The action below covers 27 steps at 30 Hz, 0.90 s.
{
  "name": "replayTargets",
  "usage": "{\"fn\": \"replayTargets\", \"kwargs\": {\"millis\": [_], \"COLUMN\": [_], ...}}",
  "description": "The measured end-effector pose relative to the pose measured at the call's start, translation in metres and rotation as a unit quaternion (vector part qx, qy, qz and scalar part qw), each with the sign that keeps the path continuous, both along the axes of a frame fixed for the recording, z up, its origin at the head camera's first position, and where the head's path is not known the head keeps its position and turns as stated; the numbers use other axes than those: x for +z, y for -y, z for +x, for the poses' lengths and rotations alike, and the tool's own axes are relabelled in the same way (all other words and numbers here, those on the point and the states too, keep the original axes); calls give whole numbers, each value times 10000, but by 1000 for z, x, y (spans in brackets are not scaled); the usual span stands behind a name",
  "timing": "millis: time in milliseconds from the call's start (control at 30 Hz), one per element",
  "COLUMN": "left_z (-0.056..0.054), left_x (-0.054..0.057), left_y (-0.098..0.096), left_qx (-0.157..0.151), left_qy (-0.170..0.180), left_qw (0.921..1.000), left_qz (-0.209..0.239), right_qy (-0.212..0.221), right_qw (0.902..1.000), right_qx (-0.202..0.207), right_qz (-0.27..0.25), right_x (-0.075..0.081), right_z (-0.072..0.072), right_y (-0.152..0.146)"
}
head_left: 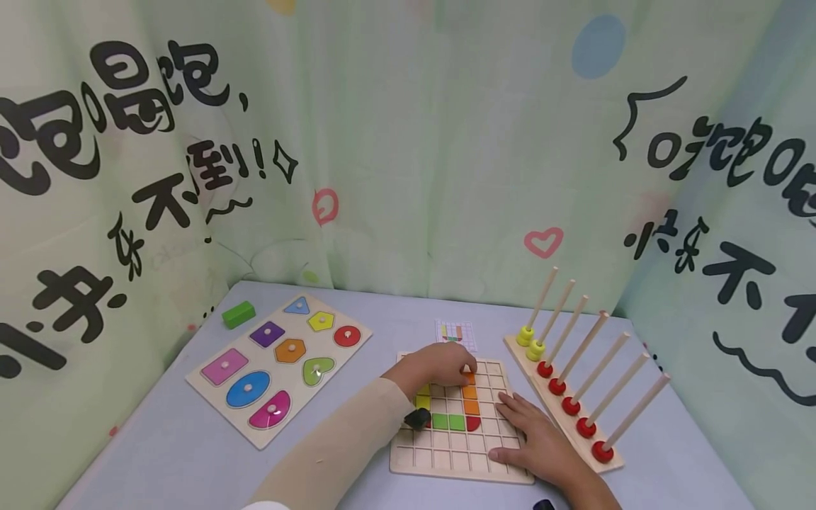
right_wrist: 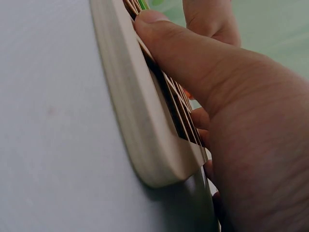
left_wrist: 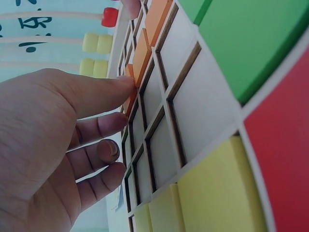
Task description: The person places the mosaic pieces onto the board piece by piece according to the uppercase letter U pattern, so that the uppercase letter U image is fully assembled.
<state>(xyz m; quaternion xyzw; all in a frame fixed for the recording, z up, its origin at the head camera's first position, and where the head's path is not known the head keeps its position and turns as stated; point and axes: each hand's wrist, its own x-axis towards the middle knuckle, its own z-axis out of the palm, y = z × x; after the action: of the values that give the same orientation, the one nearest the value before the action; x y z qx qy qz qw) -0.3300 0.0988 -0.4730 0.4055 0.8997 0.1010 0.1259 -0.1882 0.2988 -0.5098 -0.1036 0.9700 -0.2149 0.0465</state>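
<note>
A wooden grid board point(head_left: 440, 464) lies on the table with coloured square tiles in a U-shape. My left hand point(head_left: 444, 365) is over its upper part, thumb and forefinger pinching an orange tile point(left_wrist: 129, 104) at the top of the orange column. Below it are two orange tiles point(head_left: 471, 406) and a red rounded tile point(head_left: 473, 423). Green tiles point(head_left: 448, 422) form the bottom row; yellow tiles point(head_left: 423, 402) stand on the left, partly hidden by the sleeve. My right hand point(head_left: 538, 439) rests with spread fingers on the board's right edge, thumb point(right_wrist: 164, 36) on the frame.
Behind the board lies a small printed pattern card point(head_left: 467, 343). To the right stands a wooden peg rack point(head_left: 554, 404) with yellow and red beads. A shape puzzle board point(head_left: 255, 340) and a green block point(head_left: 239, 314) are on the left. Printed curtains surround the table.
</note>
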Motion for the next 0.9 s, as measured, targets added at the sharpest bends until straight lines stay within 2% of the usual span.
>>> {"fn": "replayTargets", "kwargs": {"millis": [333,467,700,900], "left_z": [-1,3,16,29], "left_x": [0,-2,1,6], "left_y": [5,17,57,112], "left_qx": [-135,89,395,795], "left_qy": [-216,-262,-594,-702], "left_qw": [9997,9996,9973,9943], "left_qz": [-39,-73,-164,-62], "right_qy": [-30,61,237,265], "right_qw": [10000,10000,9994,9984], "right_qx": [-44,-75,-158,-68], "right_qz": [8,-6,-214,-505], "right_x": [-2,-6,-7,-6], "right_z": [-1,-4,-4,-4], "right_y": [0,2,2,-4]}}
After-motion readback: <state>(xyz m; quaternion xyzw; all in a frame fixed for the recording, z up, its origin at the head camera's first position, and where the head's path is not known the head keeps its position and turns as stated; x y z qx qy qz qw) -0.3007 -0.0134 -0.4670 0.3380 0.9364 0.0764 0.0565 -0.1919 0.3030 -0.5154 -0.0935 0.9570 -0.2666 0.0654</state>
